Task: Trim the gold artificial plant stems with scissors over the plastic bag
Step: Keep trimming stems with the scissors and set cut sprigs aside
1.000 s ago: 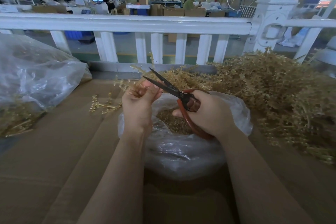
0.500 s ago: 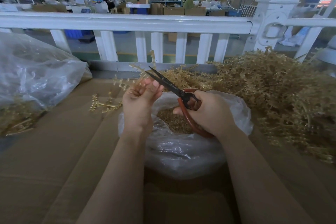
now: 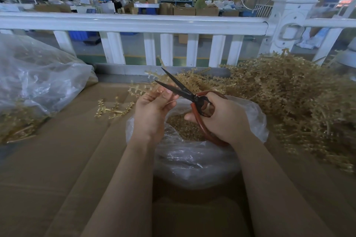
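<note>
Flat brown cardboard [image 3: 63, 159] covers the work surface, and a white railing [image 3: 134, 23] runs along its far edge with a busy workshop floor beyond. Taking the plastic bag [image 3: 192, 161] in the middle as the landmark: bare cardboard stretches to its left, a heaped pile of gold stems [image 3: 289, 102] crowds its right side, and a second, larger clear bag [image 3: 38, 79] sits well to its far left. Above the bag's open mouth, the left hand [image 3: 152, 113] pinches a gold stem [image 3: 138, 88], bristly with small nubs. The right hand [image 3: 223, 119] grips red-handled scissors [image 3: 194, 98], dark blades parted, beside that stem. A loose sprig [image 3: 113, 108] lies left of the bag.
</note>
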The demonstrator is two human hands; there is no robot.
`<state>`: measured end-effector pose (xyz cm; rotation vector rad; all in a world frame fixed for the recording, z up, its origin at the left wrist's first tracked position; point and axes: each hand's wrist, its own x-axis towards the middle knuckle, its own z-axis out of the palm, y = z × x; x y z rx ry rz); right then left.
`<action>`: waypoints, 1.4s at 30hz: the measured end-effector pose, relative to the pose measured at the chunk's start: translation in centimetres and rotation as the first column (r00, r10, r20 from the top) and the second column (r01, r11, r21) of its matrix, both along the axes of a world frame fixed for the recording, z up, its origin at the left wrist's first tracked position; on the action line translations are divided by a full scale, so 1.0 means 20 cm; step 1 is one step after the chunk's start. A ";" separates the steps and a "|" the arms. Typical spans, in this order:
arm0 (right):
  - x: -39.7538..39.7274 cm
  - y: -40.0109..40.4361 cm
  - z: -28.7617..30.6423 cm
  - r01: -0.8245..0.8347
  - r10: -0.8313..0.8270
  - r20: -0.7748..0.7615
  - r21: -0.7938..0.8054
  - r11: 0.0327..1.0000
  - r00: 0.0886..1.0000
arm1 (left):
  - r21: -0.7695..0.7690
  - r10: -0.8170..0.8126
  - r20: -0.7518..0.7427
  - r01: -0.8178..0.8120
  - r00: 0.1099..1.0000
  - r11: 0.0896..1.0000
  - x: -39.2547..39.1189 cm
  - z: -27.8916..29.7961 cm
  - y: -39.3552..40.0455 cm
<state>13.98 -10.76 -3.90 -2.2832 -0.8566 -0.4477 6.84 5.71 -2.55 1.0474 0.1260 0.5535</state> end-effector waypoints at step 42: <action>0.01 0.00 -0.02 0.003 -0.004 0.032 0.011 1.000 0.999 | -0.025 0.038 0.021 -0.038 0.999 0.999 -0.01 0.01 0.00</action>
